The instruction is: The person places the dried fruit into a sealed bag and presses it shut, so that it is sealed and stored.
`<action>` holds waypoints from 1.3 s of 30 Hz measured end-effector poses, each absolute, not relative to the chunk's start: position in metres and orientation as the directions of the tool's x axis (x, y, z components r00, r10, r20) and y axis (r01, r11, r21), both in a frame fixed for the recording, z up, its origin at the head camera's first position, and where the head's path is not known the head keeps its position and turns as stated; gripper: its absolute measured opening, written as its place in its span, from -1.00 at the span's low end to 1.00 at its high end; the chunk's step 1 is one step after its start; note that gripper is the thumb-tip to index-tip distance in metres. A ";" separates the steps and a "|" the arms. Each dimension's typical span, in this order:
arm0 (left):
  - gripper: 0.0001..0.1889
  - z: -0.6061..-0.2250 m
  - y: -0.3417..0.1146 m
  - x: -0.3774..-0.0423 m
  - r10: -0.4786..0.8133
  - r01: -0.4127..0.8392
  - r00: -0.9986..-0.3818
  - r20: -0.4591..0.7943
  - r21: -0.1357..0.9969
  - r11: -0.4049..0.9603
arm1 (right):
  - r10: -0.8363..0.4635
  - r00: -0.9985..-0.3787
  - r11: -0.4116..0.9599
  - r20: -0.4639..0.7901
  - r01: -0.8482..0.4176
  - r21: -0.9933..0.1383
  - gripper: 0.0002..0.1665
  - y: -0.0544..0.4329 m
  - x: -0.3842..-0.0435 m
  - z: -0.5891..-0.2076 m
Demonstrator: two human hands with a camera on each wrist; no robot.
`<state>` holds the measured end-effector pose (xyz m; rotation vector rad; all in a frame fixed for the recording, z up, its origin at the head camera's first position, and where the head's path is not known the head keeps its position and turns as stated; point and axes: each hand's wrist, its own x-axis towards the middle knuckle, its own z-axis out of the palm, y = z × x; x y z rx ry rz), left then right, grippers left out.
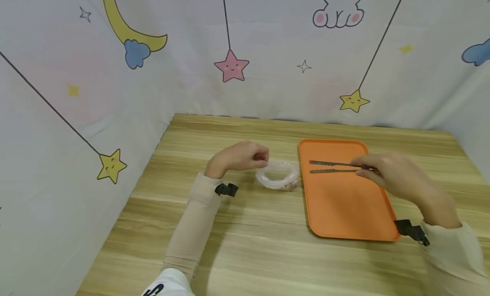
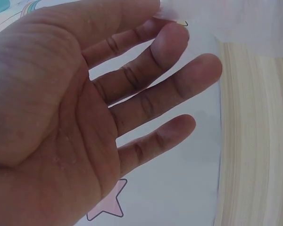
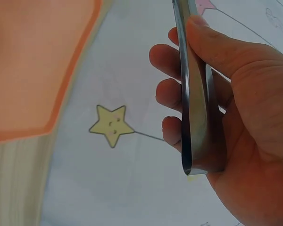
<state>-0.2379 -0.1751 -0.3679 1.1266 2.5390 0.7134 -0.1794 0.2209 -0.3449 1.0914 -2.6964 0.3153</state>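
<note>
My left hand (image 1: 239, 156) pinches the rim of a clear plastic bag (image 1: 272, 184) between thumb and index finger, while the other fingers stand loosely spread in the left wrist view. The bag's mouth is spread in a rough ring, and small reddish-brown bits show at its lower right. In my right hand (image 1: 407, 179) are metal tongs (image 1: 333, 163), held near the bent end with the thumb on one arm and fingers around the other. The toothed tips are apart with nothing between them, over the orange tray (image 1: 344, 211) and pointing left toward the bag.
The tray lies on a wood-grain table (image 1: 245, 253), just right of the bag. A pale cloth curtain (image 1: 275, 92) printed with stars and a moon hangs behind the table and along its left side.
</note>
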 end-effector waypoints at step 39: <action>-0.87 -0.348 -0.189 -0.227 0.771 0.623 -0.610 0.182 0.711 0.325 | -0.653 -0.703 0.688 0.282 -0.706 -0.168 -0.52 0.193 -0.187 -0.343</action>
